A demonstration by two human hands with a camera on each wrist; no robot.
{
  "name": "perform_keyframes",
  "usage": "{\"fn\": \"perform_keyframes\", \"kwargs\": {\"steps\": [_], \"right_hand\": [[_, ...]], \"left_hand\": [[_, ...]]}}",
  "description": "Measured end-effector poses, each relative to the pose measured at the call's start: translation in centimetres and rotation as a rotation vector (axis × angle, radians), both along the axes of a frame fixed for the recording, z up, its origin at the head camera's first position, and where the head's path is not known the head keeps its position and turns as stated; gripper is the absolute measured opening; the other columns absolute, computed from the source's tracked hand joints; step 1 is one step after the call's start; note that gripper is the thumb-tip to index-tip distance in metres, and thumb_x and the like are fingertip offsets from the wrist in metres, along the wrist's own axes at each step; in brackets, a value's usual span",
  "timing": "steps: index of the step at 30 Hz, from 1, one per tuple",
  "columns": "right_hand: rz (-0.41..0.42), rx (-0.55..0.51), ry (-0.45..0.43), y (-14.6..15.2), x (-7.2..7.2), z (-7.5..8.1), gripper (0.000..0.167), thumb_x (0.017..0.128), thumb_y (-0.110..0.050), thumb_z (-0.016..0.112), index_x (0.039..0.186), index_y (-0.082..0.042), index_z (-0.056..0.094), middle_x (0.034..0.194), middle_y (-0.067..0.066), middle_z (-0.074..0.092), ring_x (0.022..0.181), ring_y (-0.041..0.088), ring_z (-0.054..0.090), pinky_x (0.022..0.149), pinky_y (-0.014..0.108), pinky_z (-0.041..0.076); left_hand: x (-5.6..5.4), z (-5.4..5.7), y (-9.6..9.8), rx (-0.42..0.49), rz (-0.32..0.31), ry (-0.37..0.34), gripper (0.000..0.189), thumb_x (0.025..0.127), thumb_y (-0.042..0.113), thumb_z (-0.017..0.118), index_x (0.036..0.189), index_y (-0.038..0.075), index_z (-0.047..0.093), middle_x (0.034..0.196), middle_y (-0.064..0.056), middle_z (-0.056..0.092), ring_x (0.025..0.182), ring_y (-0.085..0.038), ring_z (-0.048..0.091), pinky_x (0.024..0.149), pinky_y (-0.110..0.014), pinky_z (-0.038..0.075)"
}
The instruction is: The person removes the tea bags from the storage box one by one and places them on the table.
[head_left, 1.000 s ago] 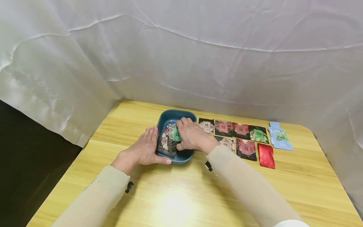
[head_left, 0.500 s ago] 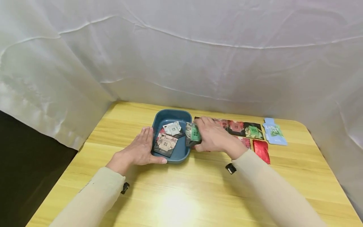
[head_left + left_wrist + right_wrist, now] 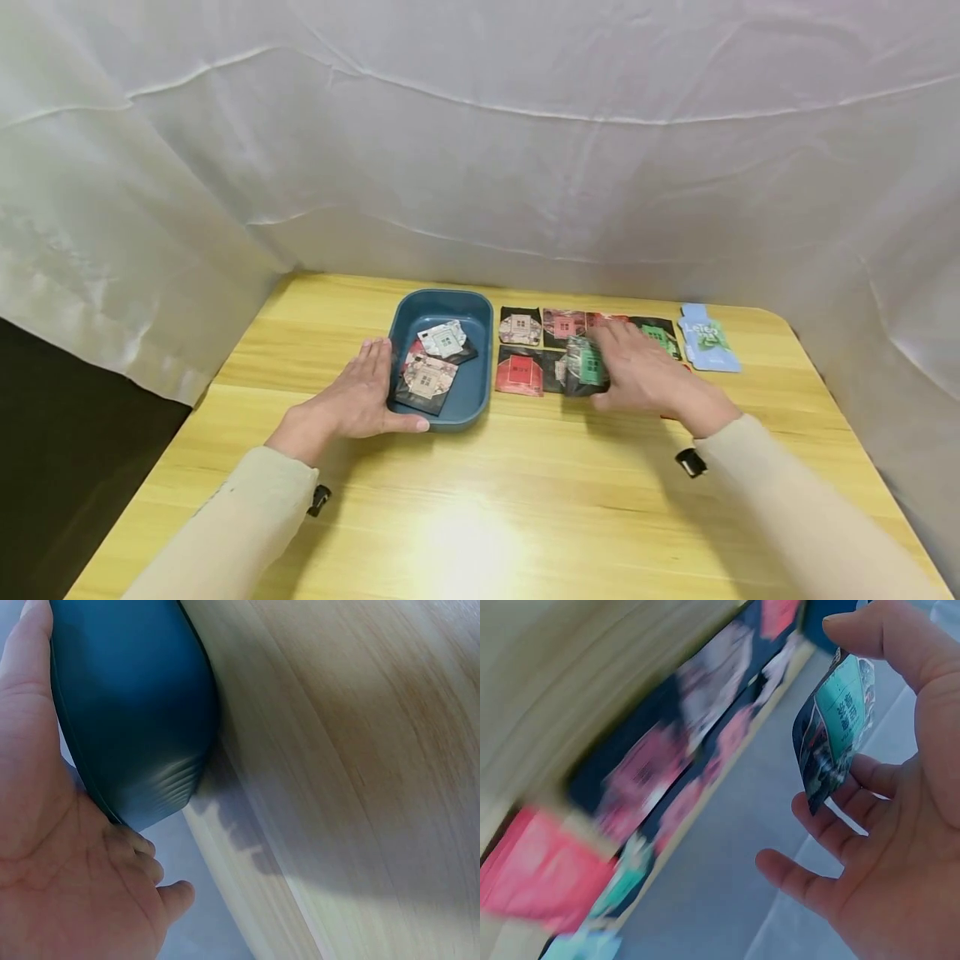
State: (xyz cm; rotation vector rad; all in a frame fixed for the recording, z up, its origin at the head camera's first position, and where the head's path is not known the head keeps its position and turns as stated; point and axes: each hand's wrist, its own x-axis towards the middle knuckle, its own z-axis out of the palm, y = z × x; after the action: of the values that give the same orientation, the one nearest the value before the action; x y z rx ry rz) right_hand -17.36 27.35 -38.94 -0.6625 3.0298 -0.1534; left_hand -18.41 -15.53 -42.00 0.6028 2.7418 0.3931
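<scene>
My right hand [image 3: 645, 367] pinches a black sachet with a green label [image 3: 587, 367] above the rows of sachets. In the right wrist view this green-labelled sachet [image 3: 840, 712] stands tilted between thumb and fingers. My left hand [image 3: 348, 404] lies along the left side of a dark blue plastic bin [image 3: 472, 396], its fingers straight and its thumb at the near rim. Inside the bin are a black sachet with a beige label [image 3: 426, 382], a white-topped sachet [image 3: 444, 340] and a partly hidden red one. The left wrist view shows the bin's outer wall [image 3: 139, 697] against the palm.
Right of the bin, sachets lie in two rows, among them a beige-labelled one [image 3: 520, 326] and a red-labelled one [image 3: 520, 371]. A light blue pouch [image 3: 708, 340] lies at the right end. A red foil packet [image 3: 547, 866] shows beside them. Pale cloth [image 3: 480, 192] hangs behind the table.
My right hand has lifted the green-labelled sachet out of the bin and carried it right, over the rows. My left hand has stayed at the bin. The head view has shifted slightly.
</scene>
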Motion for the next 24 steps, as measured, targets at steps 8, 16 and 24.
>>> {"fn": "perform_keyframes", "kwargs": {"steps": [8,16,24], "right_hand": [[-0.096,0.037,-0.033,6.3,1.6,-0.1,0.094,0.077,-0.038,0.085,0.148,0.006,0.042,0.141,0.030,0.051,0.131,0.050,0.049,0.101,0.072,0.046],[-0.191,0.125,-0.065,12.8,2.5,-0.2,0.098,0.071,-0.041,0.088,0.143,0.008,0.043,0.135,0.033,0.053,0.119,0.052,0.053,0.088,0.073,0.049],[-0.228,0.179,-0.103,17.4,3.4,-0.6,0.102,0.070,-0.040,0.090,0.144,0.010,0.041,0.139,0.038,0.051,0.122,0.059,0.051,0.092,0.079,0.046]], "left_hand": [[0.0,-0.1,0.1,0.011,0.003,-0.018,0.146,0.081,0.082,0.070,0.162,-0.014,-0.003,0.172,-0.034,-0.004,0.161,-0.051,-0.003,0.131,-0.062,0.009],[0.2,-0.1,0.1,0.015,0.003,-0.013,0.145,0.081,0.082,0.070,0.162,-0.014,-0.002,0.172,-0.035,-0.003,0.160,-0.052,-0.001,0.131,-0.063,0.010],[0.2,0.0,0.0,0.023,0.009,-0.016,0.146,0.081,0.082,0.070,0.162,-0.014,-0.003,0.172,-0.035,-0.003,0.160,-0.053,-0.002,0.131,-0.062,0.008]]}}
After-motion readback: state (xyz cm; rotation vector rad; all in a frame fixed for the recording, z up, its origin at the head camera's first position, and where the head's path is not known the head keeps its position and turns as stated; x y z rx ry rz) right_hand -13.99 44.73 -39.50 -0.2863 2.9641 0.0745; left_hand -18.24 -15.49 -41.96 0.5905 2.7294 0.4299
